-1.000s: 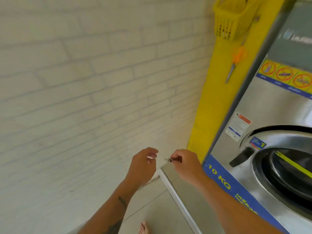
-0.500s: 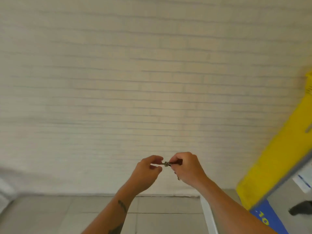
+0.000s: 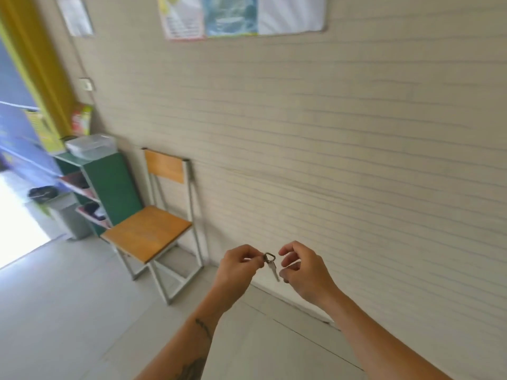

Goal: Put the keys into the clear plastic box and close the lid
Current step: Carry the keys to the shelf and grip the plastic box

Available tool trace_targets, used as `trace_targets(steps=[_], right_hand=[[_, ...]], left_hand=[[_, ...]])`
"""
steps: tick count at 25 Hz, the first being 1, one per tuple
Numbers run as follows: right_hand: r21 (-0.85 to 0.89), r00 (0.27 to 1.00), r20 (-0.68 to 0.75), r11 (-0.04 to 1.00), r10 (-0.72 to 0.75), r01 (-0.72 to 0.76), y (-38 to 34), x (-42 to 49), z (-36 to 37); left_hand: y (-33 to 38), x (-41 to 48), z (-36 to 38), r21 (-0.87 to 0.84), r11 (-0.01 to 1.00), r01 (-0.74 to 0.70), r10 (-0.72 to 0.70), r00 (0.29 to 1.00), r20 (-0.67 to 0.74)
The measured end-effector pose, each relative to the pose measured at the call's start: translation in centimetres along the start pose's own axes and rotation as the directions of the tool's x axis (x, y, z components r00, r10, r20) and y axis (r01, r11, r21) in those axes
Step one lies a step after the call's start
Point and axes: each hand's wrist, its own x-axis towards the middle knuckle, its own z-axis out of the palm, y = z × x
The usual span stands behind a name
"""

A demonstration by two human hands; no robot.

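A small set of keys [image 3: 270, 261] on a dark ring hangs in mid-air in front of the pale brick wall. My left hand [image 3: 238, 266] pinches the ring from the left. My right hand [image 3: 301, 267] is just to the right of the keys, fingers curled and apart, holding nothing. The clear plastic box [image 3: 90, 146] with its lid on sits far off at the left, on top of a green shelf unit [image 3: 112, 185].
A wooden chair with a grey metal frame [image 3: 149, 231] stands against the wall between me and the shelf. A grey bin with a black liner [image 3: 61, 212] is left of the shelf. Posters [image 3: 241, 15] hang high on the wall. Pale tiled floor [image 3: 68, 311] spreads below.
The view has swung left from the washing machine to the wall, chair and shelf. The keys passed from my right hand's pinch to my left hand; my right hand has let go.
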Motion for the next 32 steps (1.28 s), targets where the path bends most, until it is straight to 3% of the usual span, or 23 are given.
trace_targets(steps=[4, 7, 15, 21, 27, 32], right_hand=[[-0.058, 0.981, 0.174, 0.994, -0.081, 0.092, -6.2, 5.7, 9.9], [-0.107, 0.957, 0.261, 0.981, -0.130, 0.162, -9.5, 10.9, 16.3], [-0.081, 0.853, 0.423, 0.925, -0.306, 0.372, -19.7, 29.7, 36.5], [-0.056, 0.754, 0.529, 0.870, -0.390, 0.489, -29.2, 40.2, 47.5], [-0.056, 0.700, 0.569, 0.828, -0.432, 0.558, -35.9, 48.6, 60.7], [-0.093, 0.740, 0.546, 0.850, -0.392, 0.518, -41.5, 55.8, 71.4]], left_hand=[[-1.6, 2.3, -13.1, -0.366, 0.930, 0.036, -0.104, 0.980, -0.168], [-3.7, 4.1, -21.5, -0.439, 0.898, 0.041, -0.189, 0.935, -0.299], [-7.1, 15.1, -44.2, -0.219, 0.946, 0.240, -0.324, 0.738, -0.592], [-7.6, 21.9, -57.0, -0.223, 0.948, 0.227, -0.318, 0.652, -0.688], [-11.3, 28.6, -71.5, -0.232, 0.962, 0.146, -0.272, 0.611, -0.743], [-13.8, 36.4, -84.3, -0.236, 0.962, 0.139, -0.268, 0.649, -0.712]])
